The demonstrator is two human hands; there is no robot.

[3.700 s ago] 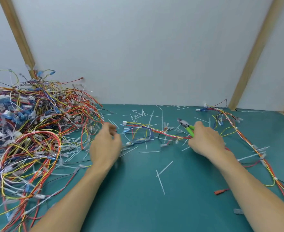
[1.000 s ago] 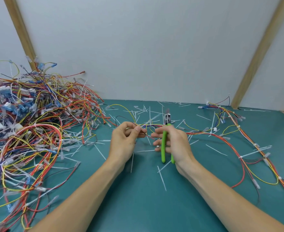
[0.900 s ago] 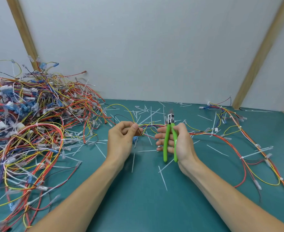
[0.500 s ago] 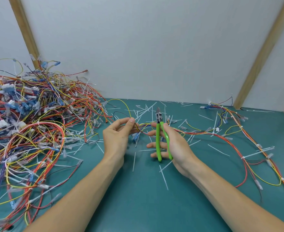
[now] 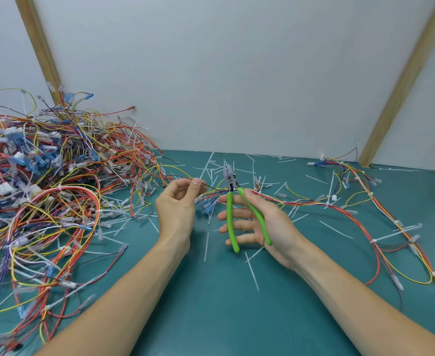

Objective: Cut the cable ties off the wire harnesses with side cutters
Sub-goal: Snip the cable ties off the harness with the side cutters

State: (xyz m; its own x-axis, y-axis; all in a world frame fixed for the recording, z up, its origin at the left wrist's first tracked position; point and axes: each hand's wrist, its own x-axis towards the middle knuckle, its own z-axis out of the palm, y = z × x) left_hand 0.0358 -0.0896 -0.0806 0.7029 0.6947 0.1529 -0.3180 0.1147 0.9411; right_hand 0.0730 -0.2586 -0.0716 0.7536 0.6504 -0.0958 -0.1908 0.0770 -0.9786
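Observation:
My right hand (image 5: 265, 222) holds the green-handled side cutters (image 5: 233, 201) upright, handles spread apart, jaws pointing up and away. My left hand (image 5: 179, 204) pinches thin wires of a wire harness (image 5: 314, 204) between thumb and fingertips, just left of the cutter jaws. The harness, red, yellow and black with white cable ties, runs from between my hands off to the right across the green mat (image 5: 211, 304). A bunch of blue terminals (image 5: 208, 205) hangs between my hands.
A big tangled pile of harnesses (image 5: 44, 191) fills the left side of the mat. Cut white cable ties (image 5: 252, 272) lie scattered over the mat. More harness wire (image 5: 401, 227) loops along the right. A white wall with wooden struts stands behind.
My right hand has opened the cutter handles wider and tilted the cutters slightly. My left hand has lifted the pinched wires a little.

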